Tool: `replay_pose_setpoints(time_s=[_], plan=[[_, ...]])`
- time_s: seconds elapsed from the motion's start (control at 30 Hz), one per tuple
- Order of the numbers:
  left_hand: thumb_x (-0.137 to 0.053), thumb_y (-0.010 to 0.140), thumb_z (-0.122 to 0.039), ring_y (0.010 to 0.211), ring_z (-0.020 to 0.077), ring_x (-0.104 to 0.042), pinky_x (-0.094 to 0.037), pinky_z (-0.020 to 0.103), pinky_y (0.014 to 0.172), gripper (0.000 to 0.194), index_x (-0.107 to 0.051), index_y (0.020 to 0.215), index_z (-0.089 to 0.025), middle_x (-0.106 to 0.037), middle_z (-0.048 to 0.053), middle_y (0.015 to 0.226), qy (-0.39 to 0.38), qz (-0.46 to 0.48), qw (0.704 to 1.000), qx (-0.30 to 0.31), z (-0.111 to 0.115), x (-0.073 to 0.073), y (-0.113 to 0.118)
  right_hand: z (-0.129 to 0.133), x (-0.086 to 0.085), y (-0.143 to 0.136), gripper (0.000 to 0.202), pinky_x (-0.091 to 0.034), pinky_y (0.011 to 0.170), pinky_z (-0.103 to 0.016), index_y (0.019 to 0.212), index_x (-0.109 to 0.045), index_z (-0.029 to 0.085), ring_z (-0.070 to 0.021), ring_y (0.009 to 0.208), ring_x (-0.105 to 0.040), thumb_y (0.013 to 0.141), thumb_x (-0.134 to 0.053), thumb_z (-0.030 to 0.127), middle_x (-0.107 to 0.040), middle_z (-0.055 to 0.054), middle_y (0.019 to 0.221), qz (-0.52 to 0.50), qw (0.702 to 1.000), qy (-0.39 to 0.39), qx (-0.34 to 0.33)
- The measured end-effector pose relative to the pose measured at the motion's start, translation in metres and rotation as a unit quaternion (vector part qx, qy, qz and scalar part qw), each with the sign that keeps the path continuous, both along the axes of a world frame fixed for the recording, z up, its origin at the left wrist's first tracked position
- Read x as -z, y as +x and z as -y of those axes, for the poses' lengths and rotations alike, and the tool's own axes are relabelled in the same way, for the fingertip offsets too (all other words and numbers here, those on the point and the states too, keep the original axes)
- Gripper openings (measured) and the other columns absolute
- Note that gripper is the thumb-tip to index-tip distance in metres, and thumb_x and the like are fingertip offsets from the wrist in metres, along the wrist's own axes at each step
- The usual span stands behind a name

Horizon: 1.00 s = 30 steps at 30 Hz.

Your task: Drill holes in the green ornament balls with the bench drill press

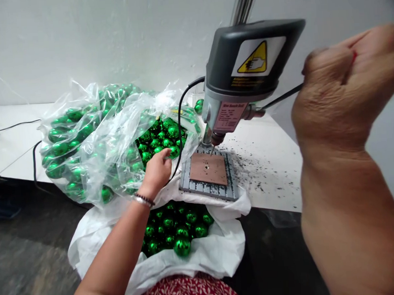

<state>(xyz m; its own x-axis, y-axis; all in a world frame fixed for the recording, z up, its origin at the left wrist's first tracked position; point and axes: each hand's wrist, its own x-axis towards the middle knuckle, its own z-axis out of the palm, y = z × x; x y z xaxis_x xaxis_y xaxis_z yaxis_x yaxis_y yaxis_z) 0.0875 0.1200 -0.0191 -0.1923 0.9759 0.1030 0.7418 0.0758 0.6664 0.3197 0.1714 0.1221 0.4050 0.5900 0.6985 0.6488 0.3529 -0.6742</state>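
Note:
A small bench drill press (242,70) stands at the table's front edge, its grey head carrying a yellow hand-warning label. My right hand (348,78), raised at the right, is wrapped round the end of the drill's feed lever (282,97). Below the bit, a brown square board (207,175) with a small hole lies on the grooved metal base (234,187); no ball is on it. My left hand (158,169) reaches to the mouth of a clear plastic bag (98,157) of shiny green balls (161,136). Its fingers look loosely apart, partly hidden, and no ball shows in them.
A white cloth or sack (219,252) with more green balls spreads across the lap, below the table edge. Dark shavings (257,166) litter the white table (279,139) right of the base. A black cable (180,122) loops from the drill past the bag.

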Motion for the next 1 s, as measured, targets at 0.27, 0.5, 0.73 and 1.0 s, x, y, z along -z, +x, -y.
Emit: replay_pose_setpoints(time_s=[0.27, 0.5, 0.73, 1.0], plan=[[-0.062, 0.088, -0.031, 0.116, 0.036, -0.067, -0.053, 0.043, 0.095, 0.048, -0.061, 0.133, -0.015, -0.07, 0.021, 0.124, -0.139, -0.234, 0.962, 0.036, -0.071, 0.015, 0.003, 0.0, 0.003, 0.004, 0.028, -0.028, 0.07, -0.024, 0.068, -0.032, 0.019, -0.0039, 0.064, -0.033, 0.09, -0.045, 0.008, -0.037, 0.005, 0.066, 0.003, 1.0, 0.026, -0.015], [-0.063, 0.087, -0.027, 0.114, 0.0325, -0.066, -0.05, 0.042, 0.098, 0.059, -0.052, 0.145, -0.022, -0.063, 0.019, 0.127, -0.113, -0.21, 0.969, 0.064, -0.065, 0.023, 0.004, -0.004, 0.007, 0.007, 0.027, -0.028, 0.066, -0.022, 0.07, -0.033, 0.019, -0.0031, 0.061, -0.033, 0.09, -0.049, 0.009, -0.038, 0.006, 0.066, 0.0, 0.998, 0.056, -0.031], [-0.059, 0.087, -0.043, 0.086, 0.0189, -0.067, -0.054, 0.031, 0.073, 0.056, -0.047, 0.139, -0.026, -0.064, 0.006, 0.104, -0.017, 0.303, 0.952, 0.027, -0.031, 0.004, -0.013, -0.011, 0.016, 0.012, 0.021, -0.03, 0.069, -0.021, 0.077, -0.041, 0.017, -0.0015, 0.066, -0.04, 0.096, -0.047, 0.021, -0.042, 0.006, 0.07, 0.036, 0.995, 0.084, -0.033], [-0.072, 0.071, -0.065, 0.064, 0.0094, -0.056, -0.039, 0.021, 0.053, 0.077, -0.042, 0.135, -0.036, -0.063, 0.001, 0.097, -0.141, 0.523, 0.832, 0.122, 0.003, 0.003, 0.023, 0.006, -0.002, 0.0, 0.032, -0.028, 0.071, -0.023, 0.069, -0.03, 0.02, -0.0042, 0.065, -0.031, 0.091, -0.05, 0.009, -0.035, 0.006, 0.068, -0.017, 0.999, -0.014, -0.031]])
